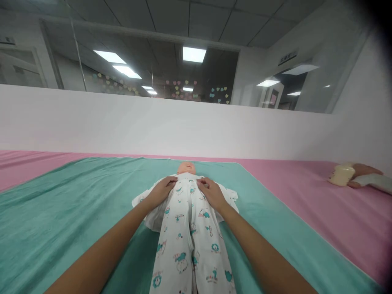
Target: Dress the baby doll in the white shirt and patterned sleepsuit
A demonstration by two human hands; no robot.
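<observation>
A baby doll lies on its back, with its bald head (186, 168) towards the far edge of a teal towel (61, 204). It wears a white garment printed with small teal animals (183, 245), which runs down towards me. My left hand (161, 192) and my right hand (211, 194) lie on the garment at either side of the doll's chest, fingertips near the neckline. Whether they pinch the cloth is hidden. The doll's arms are covered.
The towel lies on a pink sheet (306, 204). At the far right, another person's hand (364, 173) holds a cream-coloured bottle (342, 175). A low white partition (153, 122) stands behind the sheet, with a glass window (190, 73) above it.
</observation>
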